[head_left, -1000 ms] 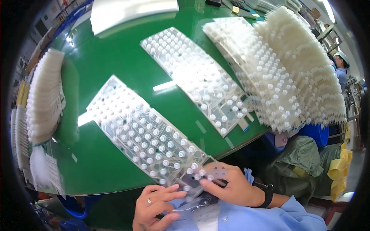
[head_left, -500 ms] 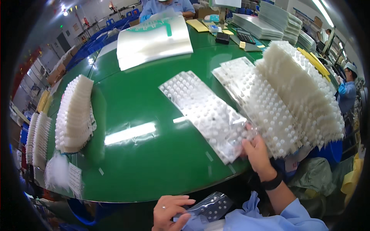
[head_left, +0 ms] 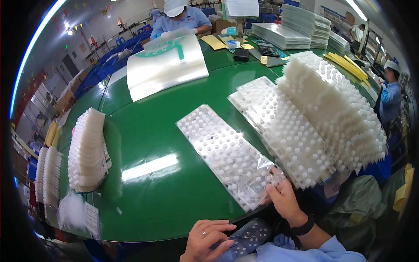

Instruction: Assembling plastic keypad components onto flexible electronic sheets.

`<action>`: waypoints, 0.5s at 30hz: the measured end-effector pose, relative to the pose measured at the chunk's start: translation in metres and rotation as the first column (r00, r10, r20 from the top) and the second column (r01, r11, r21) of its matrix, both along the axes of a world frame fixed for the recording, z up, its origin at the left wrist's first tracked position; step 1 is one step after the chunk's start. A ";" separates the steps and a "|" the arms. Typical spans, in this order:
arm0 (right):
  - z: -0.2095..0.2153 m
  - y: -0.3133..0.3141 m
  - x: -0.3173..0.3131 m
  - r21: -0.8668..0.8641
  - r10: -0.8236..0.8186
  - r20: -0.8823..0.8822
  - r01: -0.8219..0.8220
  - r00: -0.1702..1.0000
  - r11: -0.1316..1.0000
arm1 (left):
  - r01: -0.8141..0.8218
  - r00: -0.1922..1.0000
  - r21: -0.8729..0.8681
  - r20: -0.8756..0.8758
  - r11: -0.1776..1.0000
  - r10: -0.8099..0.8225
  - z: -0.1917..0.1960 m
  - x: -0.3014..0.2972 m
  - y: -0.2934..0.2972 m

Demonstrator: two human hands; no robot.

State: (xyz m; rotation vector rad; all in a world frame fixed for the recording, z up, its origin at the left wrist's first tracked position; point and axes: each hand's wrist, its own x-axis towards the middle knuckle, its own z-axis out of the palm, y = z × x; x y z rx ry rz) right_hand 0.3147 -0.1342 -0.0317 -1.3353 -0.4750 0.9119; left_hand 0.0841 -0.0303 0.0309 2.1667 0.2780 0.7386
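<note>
My right hand [head_left: 283, 201] pinches the near end of a long clear plastic sheet [head_left: 227, 153] dotted with rows of white round pads. This sheet slants across the green table [head_left: 148, 205], its far end lying flat. Low in front of me, past the table's edge, my left hand [head_left: 207, 240] holds a smaller clear, curved sheet [head_left: 251, 236] with pale dots, fingers over it and thumb at its side. To the right of the long sheet lies a fanned heap of similar dotted sheets [head_left: 297, 148], with a thick, tall stack [head_left: 336, 105] behind it.
A fanned stack [head_left: 89, 150] stands at the left, with more stacks [head_left: 52, 174] beyond the edge. Large clear sheets with green print [head_left: 168, 70] lie far off, before a seated co-worker [head_left: 183, 17]. A calculator [head_left: 267, 49], black box [head_left: 241, 54] and flat sheet piles [head_left: 281, 37] fill the back.
The view has tilted up a little. My right hand has drawn the long dotted sheet slightly toward me and left. My left hand stays at the small sheet, a bit further right.
</note>
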 end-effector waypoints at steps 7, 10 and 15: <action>0.011 -0.029 -0.012 -0.054 0.141 -0.046 -0.144 0.989 0.988 | 0.139 0.988 0.005 -0.064 0.990 -0.138 -0.007 0.023 0.007; 0.018 -0.058 -0.034 -0.103 -0.157 0.029 0.159 0.987 0.982 | 0.213 0.965 -0.035 -0.151 0.976 -0.216 -0.023 0.032 0.014; -0.030 -0.110 -0.017 -0.261 -0.075 -0.366 -0.025 0.928 0.965 | 0.260 0.933 -0.106 -0.230 0.960 -0.278 -0.023 0.030 0.003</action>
